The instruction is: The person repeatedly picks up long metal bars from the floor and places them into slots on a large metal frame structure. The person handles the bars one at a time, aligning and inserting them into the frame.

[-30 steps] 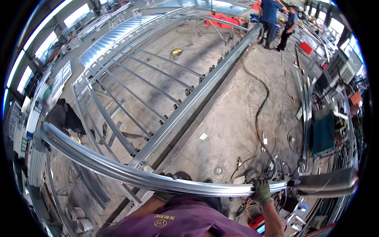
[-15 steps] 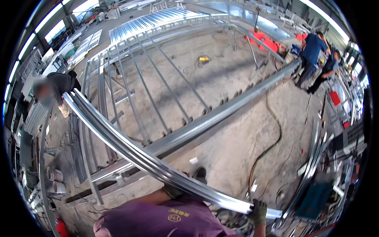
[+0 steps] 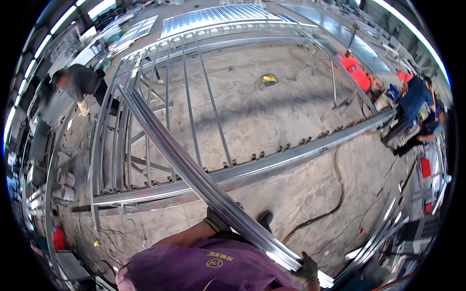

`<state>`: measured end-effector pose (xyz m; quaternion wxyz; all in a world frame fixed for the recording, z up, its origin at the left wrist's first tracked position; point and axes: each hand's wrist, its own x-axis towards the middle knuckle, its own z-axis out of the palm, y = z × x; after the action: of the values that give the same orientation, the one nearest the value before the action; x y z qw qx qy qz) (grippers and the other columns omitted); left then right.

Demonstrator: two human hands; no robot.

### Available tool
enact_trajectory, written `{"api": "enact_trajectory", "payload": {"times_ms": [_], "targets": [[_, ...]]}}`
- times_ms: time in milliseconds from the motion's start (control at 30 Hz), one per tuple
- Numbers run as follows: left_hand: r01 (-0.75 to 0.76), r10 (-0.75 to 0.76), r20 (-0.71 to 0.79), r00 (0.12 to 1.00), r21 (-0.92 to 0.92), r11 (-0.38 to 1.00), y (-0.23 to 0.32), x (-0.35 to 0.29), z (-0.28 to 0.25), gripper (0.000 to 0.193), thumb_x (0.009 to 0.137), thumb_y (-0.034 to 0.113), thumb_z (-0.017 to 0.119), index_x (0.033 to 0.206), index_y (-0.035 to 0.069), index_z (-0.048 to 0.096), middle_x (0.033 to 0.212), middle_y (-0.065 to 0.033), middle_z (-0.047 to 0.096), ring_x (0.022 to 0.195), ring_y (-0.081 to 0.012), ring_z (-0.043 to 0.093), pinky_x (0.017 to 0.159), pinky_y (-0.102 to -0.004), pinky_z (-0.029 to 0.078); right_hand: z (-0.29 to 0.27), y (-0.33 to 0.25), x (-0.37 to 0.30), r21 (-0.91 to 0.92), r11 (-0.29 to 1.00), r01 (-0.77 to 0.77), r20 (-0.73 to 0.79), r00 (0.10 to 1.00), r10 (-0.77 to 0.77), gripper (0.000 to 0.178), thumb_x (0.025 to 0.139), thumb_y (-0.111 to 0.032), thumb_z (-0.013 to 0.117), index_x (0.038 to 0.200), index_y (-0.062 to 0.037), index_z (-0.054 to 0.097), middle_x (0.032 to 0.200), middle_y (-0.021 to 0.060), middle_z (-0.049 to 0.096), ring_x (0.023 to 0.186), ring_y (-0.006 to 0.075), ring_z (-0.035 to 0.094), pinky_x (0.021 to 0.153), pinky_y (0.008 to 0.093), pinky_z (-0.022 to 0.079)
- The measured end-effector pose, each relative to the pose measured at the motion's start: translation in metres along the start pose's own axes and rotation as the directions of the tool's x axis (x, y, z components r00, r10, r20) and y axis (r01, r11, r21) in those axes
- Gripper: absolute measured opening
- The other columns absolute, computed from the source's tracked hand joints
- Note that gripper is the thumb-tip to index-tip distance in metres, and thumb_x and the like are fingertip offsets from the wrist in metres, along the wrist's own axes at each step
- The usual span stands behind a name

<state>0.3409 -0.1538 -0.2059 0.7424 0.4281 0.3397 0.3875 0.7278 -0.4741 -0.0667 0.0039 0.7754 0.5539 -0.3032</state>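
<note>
Both my gloved hands carry a bundle of long silvery metal profiles (image 3: 180, 160), which runs slantwise from my body out over the steel frame (image 3: 286, 149). My left hand (image 3: 217, 220) is closed against the bundle's left side; the profiles hide part of its fingers. Near the close end, my right hand (image 3: 307, 268) is wrapped around the profiles in a dark glove. The bundle's far end lies over the left part of the frame, where several thin crossbars (image 3: 191, 106) stand side by side.
A person (image 3: 83, 85) bends beside the frame at the left; two people (image 3: 412, 104) stand at the far right. A dark hose (image 3: 335, 206) curves over the floor. A yellow tool (image 3: 268, 78) lies inside the frame. More metal lengths (image 3: 376, 237) lie at lower right.
The bundle's far end has swung right, away from the person at the left, and the bundle now points more steeply away from me. My left hand shows more clearly. The view has shifted too.
</note>
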Motion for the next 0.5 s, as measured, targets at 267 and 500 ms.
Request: {"api": "enact_trajectory", "payload": {"times_ms": [267, 500], "targets": [[-0.194, 0.025, -0.274, 0.961, -0.610, 0.768, -0.009, 0.083, 0.050, 0.060, 0.100, 0.062, 0.035, 0.120, 0.017, 0.068, 0.117, -0.0153, 0.072, 0.110, -0.0427, 0.065, 0.099, -0.0593, 0.050, -0.117, 0.034, 0.114, 0.079, 0.993, 0.084, 0.207, 0.973, -0.099, 0.108, 0.063, -0.048, 0.090, 0.150, -0.0025, 0.045, 0.098, 0.0131, 0.075, 0.088, 0.0328, 0.075, 0.079, 0.0434, 0.061], [-0.272, -0.197, -0.385, 0.902, -0.858, 0.435, 0.064, 0.173, 0.068, 0.051, 0.100, 0.055, 0.039, 0.105, 0.015, 0.069, 0.103, -0.0132, 0.074, 0.100, -0.0393, 0.069, 0.095, -0.0587, 0.053, -0.178, 0.029, 0.210, 0.134, 0.970, 0.201, 0.265, 0.936, -0.231, 0.096, 0.059, -0.044, 0.093, 0.142, -0.0134, 0.056, 0.093, 0.0096, 0.075, 0.086, 0.0286, 0.074, 0.080, 0.0402, 0.059]]}}
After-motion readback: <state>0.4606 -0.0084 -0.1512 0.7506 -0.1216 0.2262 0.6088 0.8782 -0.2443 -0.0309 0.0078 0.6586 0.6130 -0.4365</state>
